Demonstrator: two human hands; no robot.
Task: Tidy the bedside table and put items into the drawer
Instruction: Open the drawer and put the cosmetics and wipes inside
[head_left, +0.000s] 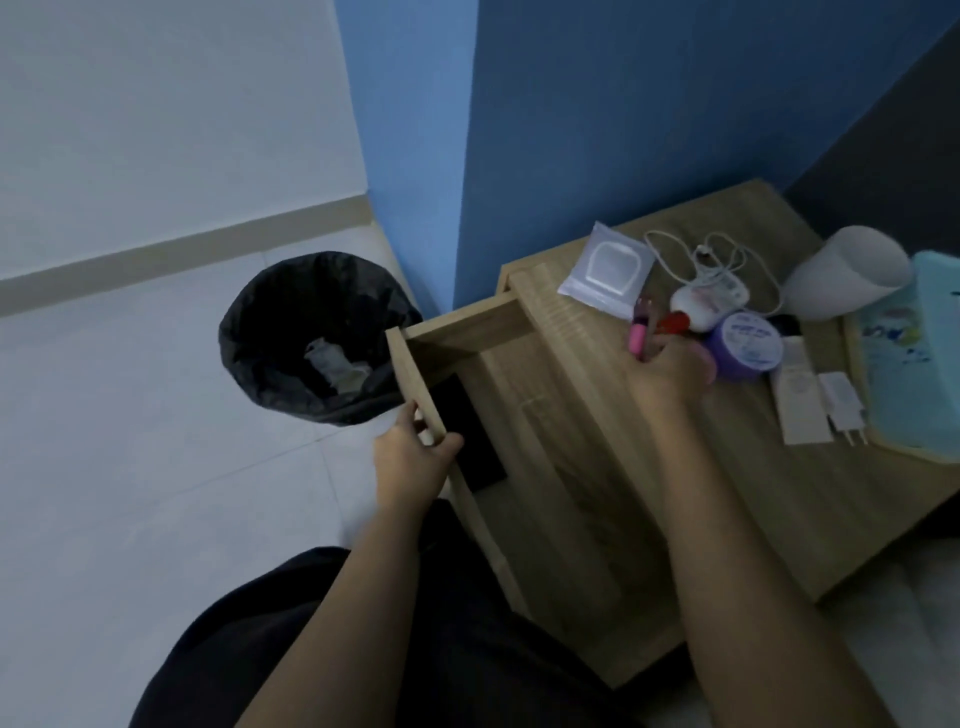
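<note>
The left hand (415, 457) has its fingers curled round the open drawer (410, 374) front. The right hand (667, 374) fingers pinch a slim pink tube (638, 335) over the tabletop (727, 467), beside a purple tub (748, 345). The tube is likely light, stiff and slick; best held mid-body.

Centre frame: open drawer (457, 330), its front edge gripped by left hand (415, 457). Right of centre: right hand (670, 374) holding pink pen (638, 338) over bedside table (779, 493). Left of centre: black-lined bin (311, 338).
</note>
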